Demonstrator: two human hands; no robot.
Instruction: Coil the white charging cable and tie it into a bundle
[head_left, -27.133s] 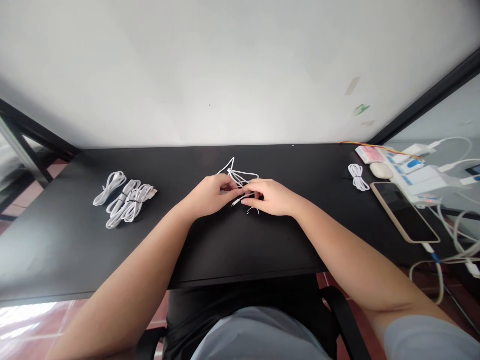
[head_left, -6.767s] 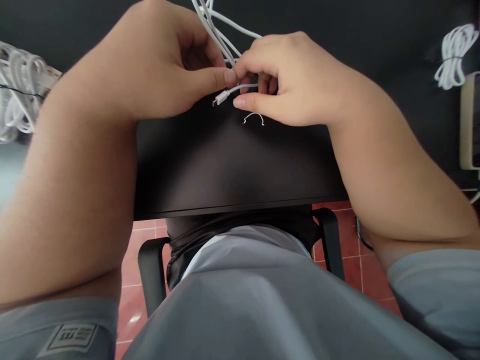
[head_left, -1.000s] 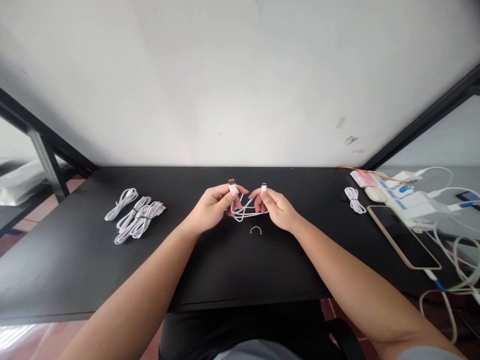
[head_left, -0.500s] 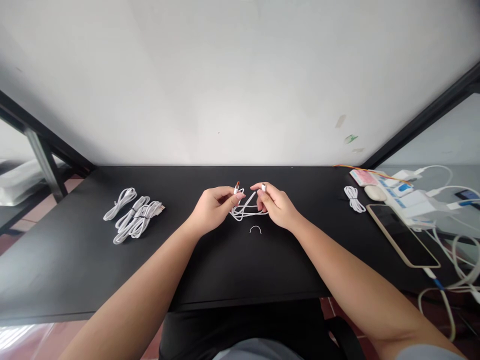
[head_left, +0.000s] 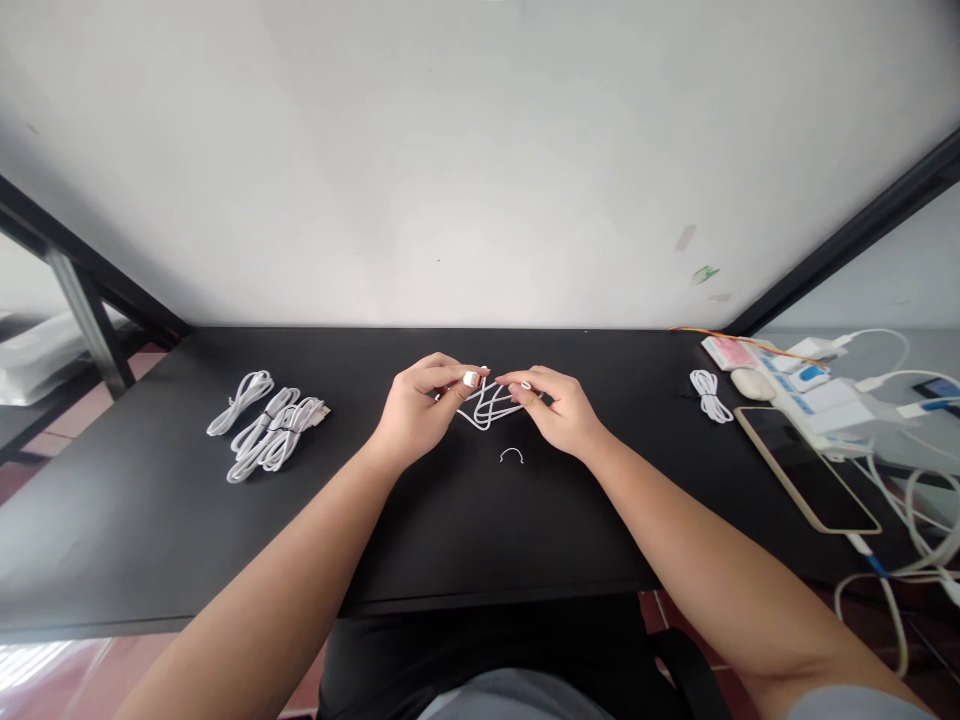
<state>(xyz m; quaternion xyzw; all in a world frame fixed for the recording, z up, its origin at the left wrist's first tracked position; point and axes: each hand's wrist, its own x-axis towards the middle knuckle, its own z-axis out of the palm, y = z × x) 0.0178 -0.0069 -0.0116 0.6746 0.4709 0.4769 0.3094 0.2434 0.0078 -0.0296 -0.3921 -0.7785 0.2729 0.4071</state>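
Observation:
Near the middle of the black table, my left hand [head_left: 427, 405] pinches a white plug with an orange inside [head_left: 472, 379], turned sideways. My right hand [head_left: 556, 405] grips the small white connector [head_left: 526, 386] at the cable's other end between thumb and fingers. The white cable [head_left: 486, 415] lies in loose, crossing loops between and below the two hands. A short bent white tie [head_left: 511, 455] rests on the table just in front of the loops, touched by neither hand.
Several bundled white cables [head_left: 274, 435] lie at the left. On the right are another bundled cable [head_left: 709, 396], a phone [head_left: 806, 470] plugged into a cable, a white mouse [head_left: 751, 384] and a power strip with chargers [head_left: 832, 405]. A pale wall [head_left: 480, 200] stands behind the table.
The plug in my left hand has turned from upright to sideways, pointing right. The connector in my right hand has tilted and sunk slightly, and the loops have shifted a little.

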